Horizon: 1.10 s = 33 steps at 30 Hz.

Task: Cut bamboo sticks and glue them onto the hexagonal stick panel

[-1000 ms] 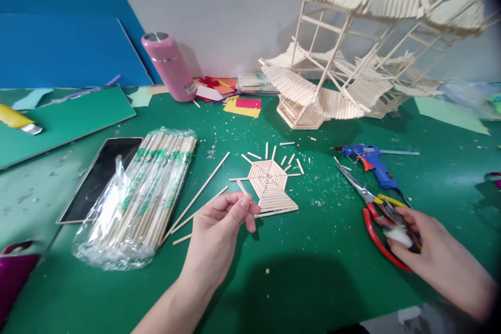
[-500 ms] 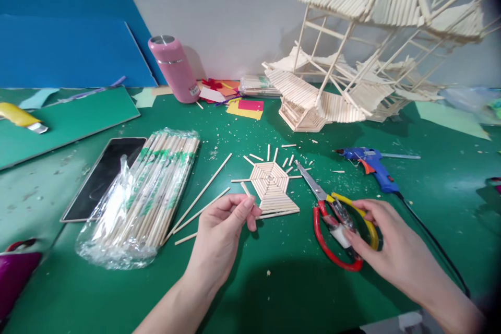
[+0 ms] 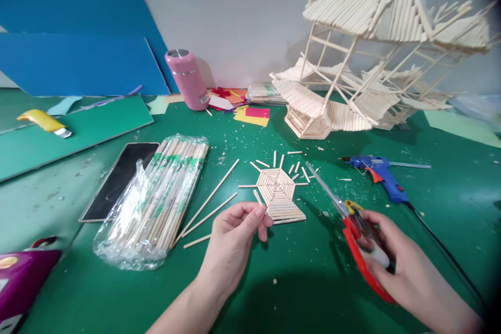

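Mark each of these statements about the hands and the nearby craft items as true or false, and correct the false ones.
1. The right hand grips red-handled scissors. True.
2. The left hand pinches a short wooden stick beside the hexagonal stick panel. True.
3. The blue glue gun is held in the left hand. False: it lies on the green table, right of the panel, with no hand on it.
4. The pink bottle lies on its side. False: it stands upright near the wall.
5. The bundle of sticks in a plastic bag lies left of the left hand. True.
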Each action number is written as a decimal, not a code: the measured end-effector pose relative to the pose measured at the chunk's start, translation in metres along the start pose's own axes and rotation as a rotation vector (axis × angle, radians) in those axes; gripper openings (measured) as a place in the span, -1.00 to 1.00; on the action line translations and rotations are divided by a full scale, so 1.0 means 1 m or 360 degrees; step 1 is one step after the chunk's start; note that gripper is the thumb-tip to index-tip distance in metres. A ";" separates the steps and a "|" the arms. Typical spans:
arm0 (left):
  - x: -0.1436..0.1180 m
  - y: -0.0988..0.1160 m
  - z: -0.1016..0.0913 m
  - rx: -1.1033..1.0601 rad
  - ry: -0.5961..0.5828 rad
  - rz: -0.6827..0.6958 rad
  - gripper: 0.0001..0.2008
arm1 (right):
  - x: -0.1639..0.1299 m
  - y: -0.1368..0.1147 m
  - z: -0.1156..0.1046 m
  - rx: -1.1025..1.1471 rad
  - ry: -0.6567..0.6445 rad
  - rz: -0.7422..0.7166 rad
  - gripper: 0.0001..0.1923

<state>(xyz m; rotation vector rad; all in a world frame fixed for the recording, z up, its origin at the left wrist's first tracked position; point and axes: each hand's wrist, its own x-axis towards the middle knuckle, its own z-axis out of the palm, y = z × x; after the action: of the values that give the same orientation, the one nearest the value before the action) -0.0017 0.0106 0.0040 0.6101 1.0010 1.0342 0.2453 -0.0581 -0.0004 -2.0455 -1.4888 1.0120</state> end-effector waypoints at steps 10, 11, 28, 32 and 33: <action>0.000 -0.003 -0.002 -0.0134 -0.0072 0.0006 -0.92 | -0.011 -0.041 0.046 0.0096 -0.0180 -0.0417 -0.40; 0.000 -0.002 -0.002 -0.0145 -0.0075 0.0005 -0.92 | -0.010 -0.038 0.046 0.0028 -0.0170 -0.0454 -0.40; -0.004 -0.001 -0.002 0.0001 -0.0040 0.0044 -0.88 | -0.008 -0.038 0.053 -0.0190 -0.0071 -0.0584 -0.46; -0.005 0.000 -0.001 0.0085 -0.0013 0.0074 -0.86 | -0.008 -0.037 0.053 -0.0173 -0.0114 -0.0584 -0.45; -0.005 0.000 -0.001 0.0105 -0.0008 0.0091 -0.86 | -0.008 -0.036 0.053 -0.0188 -0.0135 -0.0594 -0.44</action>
<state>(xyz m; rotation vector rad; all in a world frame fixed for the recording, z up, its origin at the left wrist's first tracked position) -0.0035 0.0059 0.0053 0.6988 1.0214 1.0526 0.1811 -0.0580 -0.0069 -1.7220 -1.9242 0.8849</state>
